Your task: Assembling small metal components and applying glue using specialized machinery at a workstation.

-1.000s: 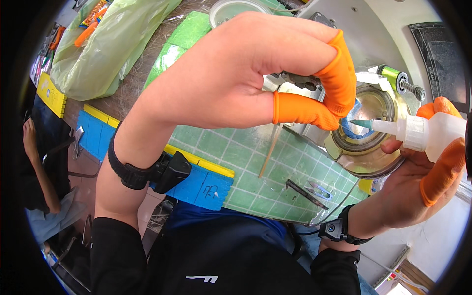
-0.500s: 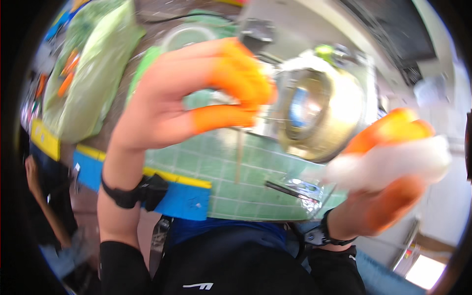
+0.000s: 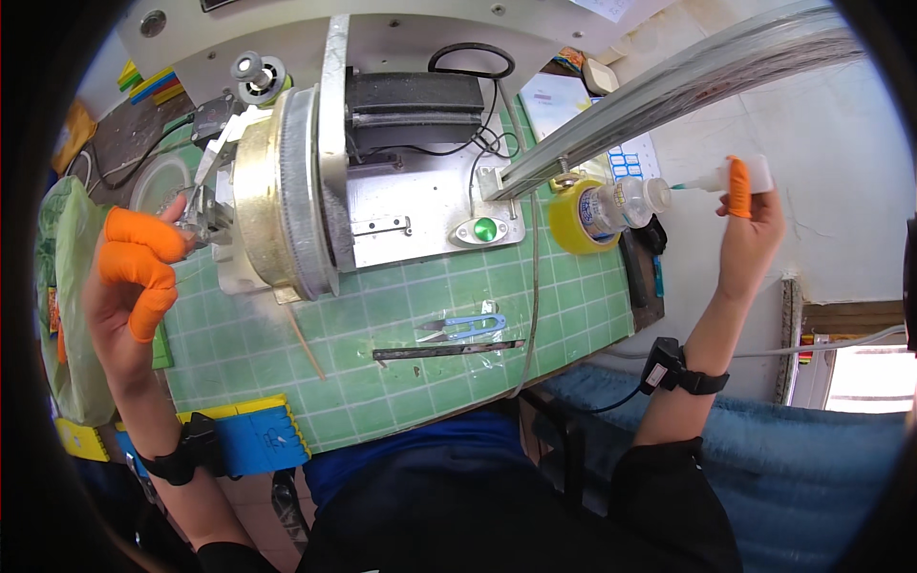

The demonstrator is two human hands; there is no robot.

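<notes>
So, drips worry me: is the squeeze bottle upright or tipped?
Tipped: the squeeze bottle lies sideways in the right hand, green nozzle pointing left.

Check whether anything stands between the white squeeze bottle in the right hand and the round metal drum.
Yes. In this view, the clear bottle just left of the white squeeze bottle, the round yellow object and the lower end of the slanted metal rail cross the line to the metal drum. Relative heights are hard to judge.

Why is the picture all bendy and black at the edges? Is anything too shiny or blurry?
Head view: the fisheye lens curves the metal rail and darkens the rim; head view: light gleams on the silver plate, and a lower-right patch is washed-out white; head view: left hand and right hand look fairly sharp.
</notes>
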